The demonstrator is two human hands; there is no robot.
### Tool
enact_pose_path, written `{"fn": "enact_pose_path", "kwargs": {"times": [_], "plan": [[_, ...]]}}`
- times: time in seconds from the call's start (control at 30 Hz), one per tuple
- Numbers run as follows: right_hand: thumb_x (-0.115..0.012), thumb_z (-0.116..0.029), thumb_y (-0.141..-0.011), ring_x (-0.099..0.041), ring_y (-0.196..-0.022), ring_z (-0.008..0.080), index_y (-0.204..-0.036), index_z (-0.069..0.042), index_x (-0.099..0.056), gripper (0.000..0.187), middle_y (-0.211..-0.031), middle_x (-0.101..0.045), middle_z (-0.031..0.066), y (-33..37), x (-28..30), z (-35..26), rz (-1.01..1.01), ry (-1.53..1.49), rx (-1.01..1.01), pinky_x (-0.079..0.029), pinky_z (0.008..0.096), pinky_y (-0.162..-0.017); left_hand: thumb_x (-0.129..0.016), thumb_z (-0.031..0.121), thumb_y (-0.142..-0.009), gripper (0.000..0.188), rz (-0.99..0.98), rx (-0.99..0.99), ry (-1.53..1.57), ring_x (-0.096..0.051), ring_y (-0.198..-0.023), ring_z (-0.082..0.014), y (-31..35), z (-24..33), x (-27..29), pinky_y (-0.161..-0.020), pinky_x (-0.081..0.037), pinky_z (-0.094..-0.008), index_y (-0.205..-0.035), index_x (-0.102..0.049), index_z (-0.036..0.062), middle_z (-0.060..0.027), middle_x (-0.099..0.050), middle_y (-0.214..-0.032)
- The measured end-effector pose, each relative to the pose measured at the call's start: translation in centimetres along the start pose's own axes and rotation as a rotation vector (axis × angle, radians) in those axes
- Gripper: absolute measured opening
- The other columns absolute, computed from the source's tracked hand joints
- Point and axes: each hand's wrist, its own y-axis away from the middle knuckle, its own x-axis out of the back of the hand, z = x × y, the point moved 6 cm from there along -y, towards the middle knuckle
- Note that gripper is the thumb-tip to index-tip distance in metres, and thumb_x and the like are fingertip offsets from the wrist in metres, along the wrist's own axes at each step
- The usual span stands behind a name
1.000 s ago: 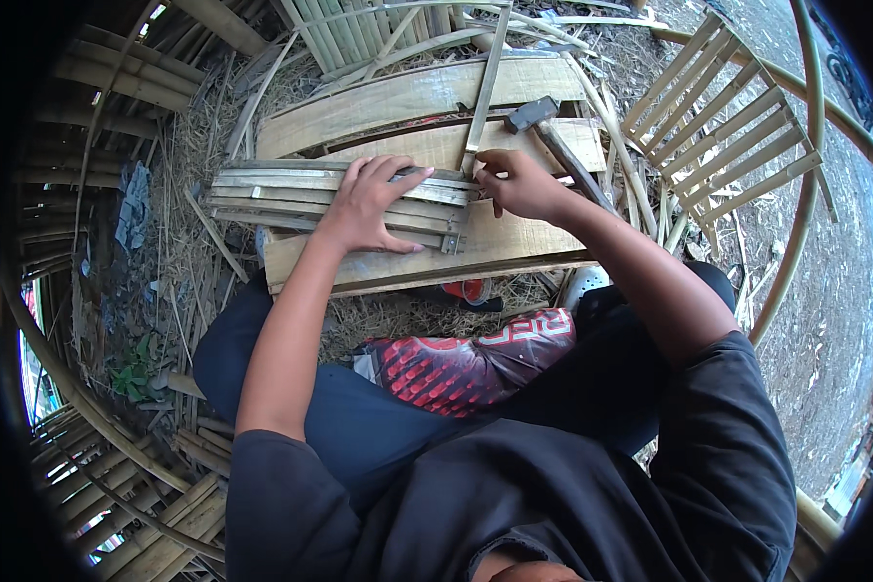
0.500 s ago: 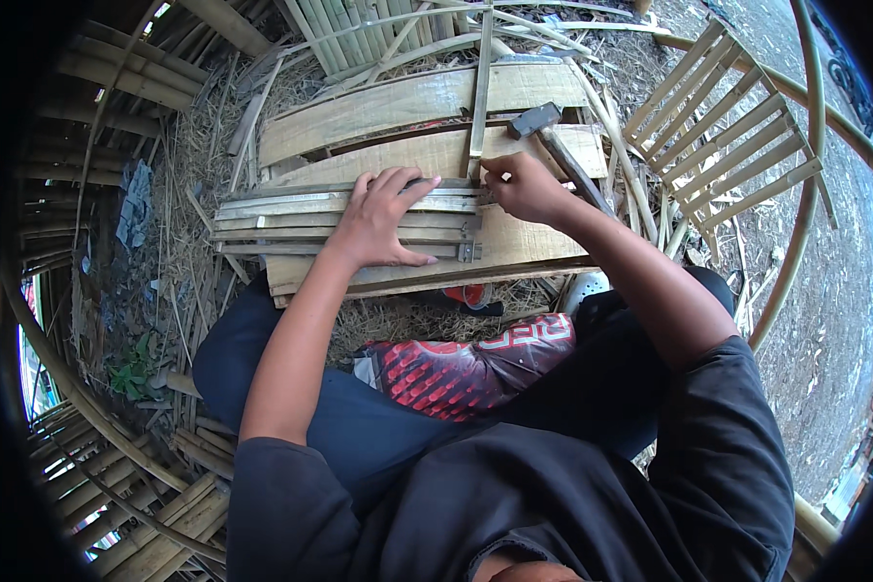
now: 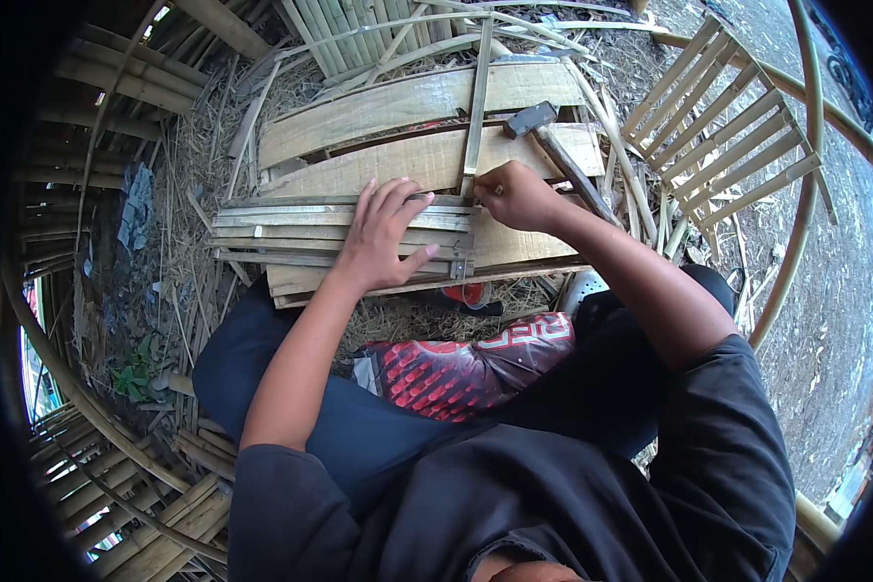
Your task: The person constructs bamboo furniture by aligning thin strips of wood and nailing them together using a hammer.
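My left hand (image 3: 383,236) lies flat, fingers spread, on a row of thin bamboo slats (image 3: 291,233) resting across two wooden planks (image 3: 398,160). My right hand (image 3: 516,196) is closed in a pinch at the foot of an upright cross slat (image 3: 476,116), where it meets the row; what it pinches is too small to tell. A hammer (image 3: 553,145) with a wooden handle lies on the plank just beyond my right hand, untouched.
A slatted bamboo panel (image 3: 727,126) lies at the right. Bamboo poles and strips (image 3: 359,34) are piled at the top and left among dry straw. A red patterned bag (image 3: 466,364) sits between my knees. A curved bamboo hoop (image 3: 810,194) runs along the right.
My left hand has slid slightly toward me along the slats, and my right hand has shifted a little at the cross slat's foot. The hammer has stayed put.
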Motion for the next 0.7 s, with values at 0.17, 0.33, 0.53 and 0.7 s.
{"fn": "enact_pose_path", "kwargs": {"times": [0.17,0.33,0.53,0.7], "plan": [[-0.065,-0.015,-0.086,-0.074,-0.088,0.0404,-0.101,-0.001,-0.078,0.024,-0.091,-0.075,0.0245,0.3,0.3,-0.7,-0.024,0.034,0.026,-0.057,0.0466,-0.088,-0.061,0.018,-0.088,0.047,0.173,0.134,0.13,-0.054,-0.128,-0.0362,-1.1,0.4,-2.4,-0.115,-0.038,-0.0499,-0.132,-0.059,0.0027,-0.0179,-0.059,-0.13],[-0.073,-0.026,-0.091,-0.073,-0.09,0.039,-0.107,0.0,-0.07,0.03,-0.097,-0.074,0.0221,1.6,6.2,-1.8,0.413,0.473,-0.045,-0.058,0.0443,-0.084,-0.058,0.017,-0.084,0.047,0.215,0.074,0.032,-0.055,-0.125,-0.0366,-1.3,1.1,-2.1,-0.112,-0.04,-0.0493,-0.129,-0.061,0.0026,-0.0179,-0.059,-0.128],[-0.073,-0.032,-0.093,-0.071,-0.1,0.0426,-0.114,0.008,-0.057,0.048,-0.105,-0.071,0.0286,4.1,8.7,0.5,0.378,0.838,-0.35,-0.057,0.0481,-0.087,-0.058,0.018,-0.085,0.045,0.23,0.077,0.016,-0.056,-0.124,-0.0353,-1.3,0.7,-2.1,-0.111,-0.041,-0.049,-0.128,-0.062,0.0033,-0.0171,-0.06,-0.127],[-0.067,-0.017,-0.092,-0.072,-0.106,0.0426,-0.114,0.005,-0.061,0.032,-0.112,-0.071,0.0262,3.8,7.9,4.0,0.119,0.735,-0.461,-0.06,0.0457,-0.087,-0.058,0.019,-0.088,0.041,0.278,0.088,0.003,-0.058,-0.121,-0.0346,-1.6,0.1,-2.1,-0.108,-0.043,-0.0484,-0.125,-0.065,0.0026,-0.0163,-0.063,-0.123]]}}
